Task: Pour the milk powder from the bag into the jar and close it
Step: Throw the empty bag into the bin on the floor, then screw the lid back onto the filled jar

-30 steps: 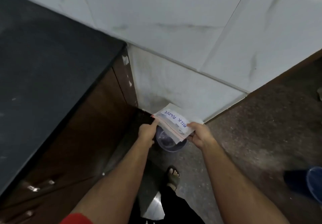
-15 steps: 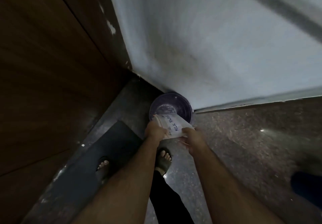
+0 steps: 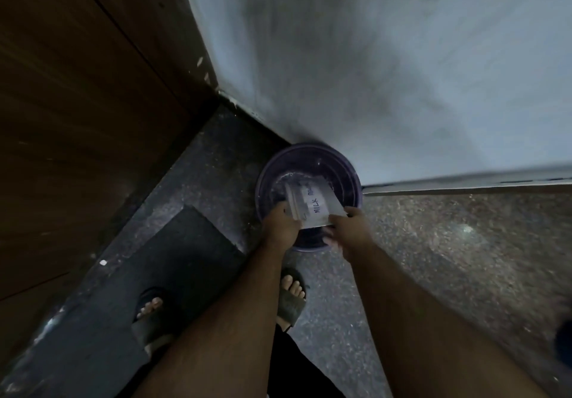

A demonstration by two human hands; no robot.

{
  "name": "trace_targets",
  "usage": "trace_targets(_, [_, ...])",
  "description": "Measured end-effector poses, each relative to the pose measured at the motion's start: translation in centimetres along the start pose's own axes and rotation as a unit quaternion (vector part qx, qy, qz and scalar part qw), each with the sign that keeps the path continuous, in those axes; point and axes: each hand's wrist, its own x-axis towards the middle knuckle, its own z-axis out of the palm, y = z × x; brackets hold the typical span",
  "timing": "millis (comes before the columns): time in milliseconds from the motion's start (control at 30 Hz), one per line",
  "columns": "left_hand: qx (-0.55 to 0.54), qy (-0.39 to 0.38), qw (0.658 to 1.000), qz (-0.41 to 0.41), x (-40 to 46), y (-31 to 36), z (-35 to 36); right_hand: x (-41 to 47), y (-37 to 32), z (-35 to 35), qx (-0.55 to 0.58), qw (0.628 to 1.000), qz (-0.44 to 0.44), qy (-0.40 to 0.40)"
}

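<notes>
1. While both hands hold the bag point(image 3: 312, 202) over the purple bin point(image 3: 346, 168), the left hand point(image 3: 283, 222) pinches its edge at approx 9 o'clock and the right hand point(image 3: 348, 229) grips the corner at approx 4 o'clock; fingers of both curl round the plastic.
2. Bag sits low inside the bin's mouth, tilted, label w/ "MILK" facing up. No jar in view, so this bin looks like a waste bin, not the target.
3. Handling, as a guess: bag looks flat & limp, prob. near empty, v. light, thin slippery film. Best held by edges or the sealed strip, as now; a grip mid-panel would crumple it.
4. Bin stands on the floor point(image 3: 433, 258) in the corner, touching the pale wall point(image 3: 387, 57) at 12 o'clock; brown cabinet point(image 3: 77, 103) at 10 o'clock; dark mat point(image 3: 161, 274) at 8 o'clock, sandalled feet point(image 3: 291, 298) at 6.
5. Vs 0.5 s ago: bag is deeper in the bin, more of the label shows, the bin fills more of the frame, and the right fingers have shifted to the bag's corner.
</notes>
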Motion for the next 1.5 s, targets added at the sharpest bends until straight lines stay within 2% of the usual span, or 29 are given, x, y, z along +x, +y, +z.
trace_targets(67, [-0.002,0.007,1.0,0.007,0.2,-1.2,0.2,1.5,1.1,-0.2,-0.011,0.999,-0.016,0.03])
trace_targets(167, [0.023,0.015,0.999,0.019,-1.1,-3.1,-0.1,0.3,2.0,-0.7,-0.119,0.99,-0.047,0.058])
trace_targets(233, [0.043,0.012,0.999,0.028,-2.9,-3.4,-1.5,-1.7,1.8,-0.8,-0.211,0.973,-0.082,0.037])
trace_targets(333, [0.082,0.019,0.994,0.068,-6.2,-2.2,-5.2,-6.3,-0.6,-0.4,-0.341,0.929,-0.143,-0.001])
trace_targets(533, [0.172,0.065,0.973,0.139,-17.9,3.3,-15.8,-21.4,-9.0,1.1,-0.402,0.868,-0.284,-0.061])
trace_targets(667, [0.195,0.128,0.952,0.198,-27.2,8.4,-24.0,-32.9,-15.5,1.6,-0.437,0.797,-0.412,-0.064])
trace_targets(767, [0.206,0.197,0.93,0.232,-33.9,10.8,-29.2,-40.4,-19.9,2.1,-0.465,0.748,-0.471,-0.055])
trace_targets(967, [0.214,0.337,0.876,0.271,-44.4,11.7,-38.4,-52.9,-26.1,5.3,-0.473,0.639,-0.606,-0.029])
trace_targets(1100, [0.198,0.407,0.847,0.279,-49.3,10.0,-44.6,-60.3,-27.8,9.2,-0.461,0.583,-0.669,-0.032])
trace_targets(1233, [0.192,0.452,0.833,0.255,-53.0,5.0,-50.2,-66.1,-25.9,14.6,-0.463,0.553,-0.69,-0.059])
trace_targets(1500, [0.154,0.507,0.821,0.212,-59.8,-6.7,-59.8,-74.6,-20.5,25.9,-0.458,0.533,-0.702,-0.117])
